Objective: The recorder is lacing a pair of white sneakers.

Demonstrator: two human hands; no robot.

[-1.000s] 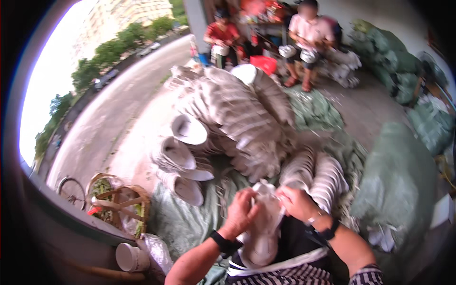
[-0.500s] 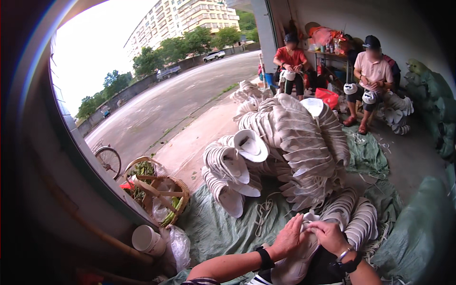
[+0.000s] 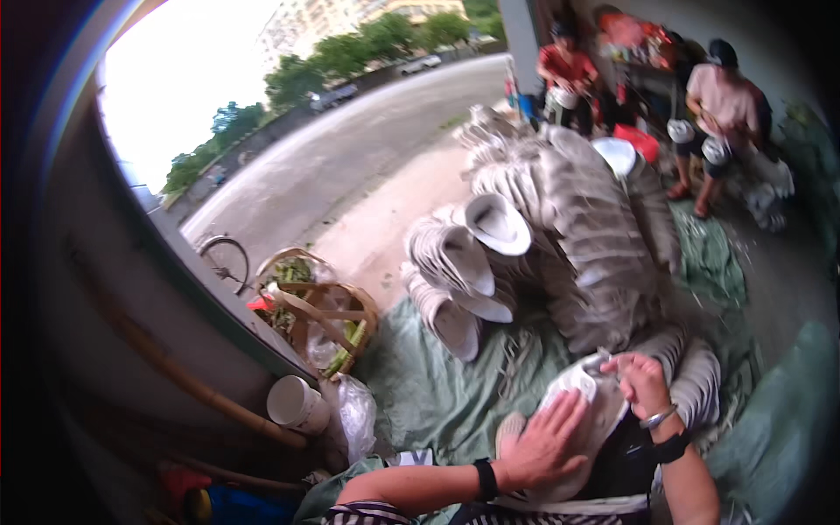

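Both hands work on one white hat [image 3: 584, 411] held low in the head view, just in front of the person's body. Left hand [image 3: 544, 444]: fingers spread open, palm pressed flat on the hat's lower side; a black band sits on its wrist. Right hand [image 3: 643, 383]: fingers curled shut, pinching the hat's upper edge near a small pale tab; whether it grips the hat alone or also a small tool cannot be told. This wrist carries a metal bangle and a black band. The hat lies tilted across the lap, its lower part hidden by the left hand.

Just beside the right hand, touching the hat's far side, lies a short row of stacked white hats [image 3: 700, 381]. All of these rest on a green tarp [image 3: 437, 394] spread over the floor. Beyond the row, a large heap of nested white hats [image 3: 569, 219] rises in long stacks; several open hats at its left face show their hollow insides.

Left of the tarp stands a woven basket [image 3: 319, 315] with a hoop handle, holding green plants. Near it, lower down, a white paper cup [image 3: 296, 404] lies on its side beside a clear plastic bag [image 3: 357, 418]. A bicycle wheel [image 3: 226, 261] shows behind the basket, at the edge of a paved road [image 3: 350, 166].

Well apart, at the upper right, two seated people [image 3: 647, 87] handle white hats of their own. Green sacks [image 3: 787, 420] lie at the right edge.
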